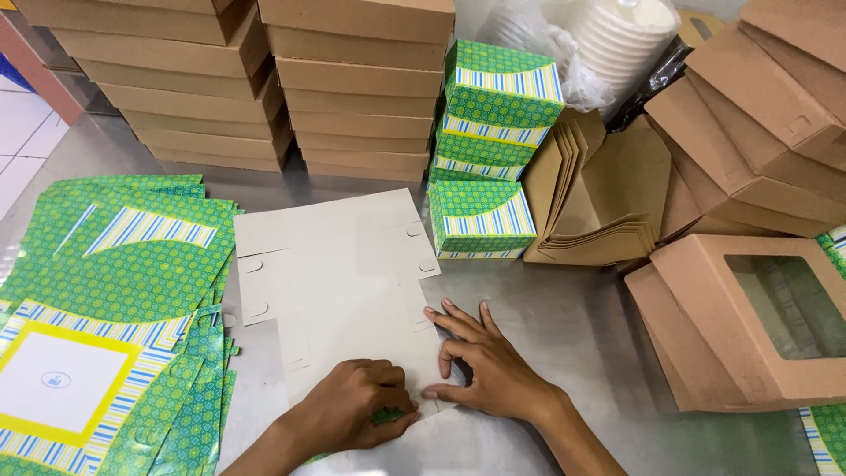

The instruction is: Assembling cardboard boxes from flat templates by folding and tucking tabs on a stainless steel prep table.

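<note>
Pressing a flap at lower centre: left hand [357,410] pinches the flat box blank's [339,273] near edge, right hand [489,366] spread flat on it. Printed blanks [106,291] stacked left. Risk: blank sliding on smooth steel worktop [573,326], skewing the crease.

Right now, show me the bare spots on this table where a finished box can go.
Bare metal table lies right of the right hand, between the grey flat, the paper bags and the window box. A narrower strip runs between the brown stacks and the green flats. Left side and far right are crowded.
</note>
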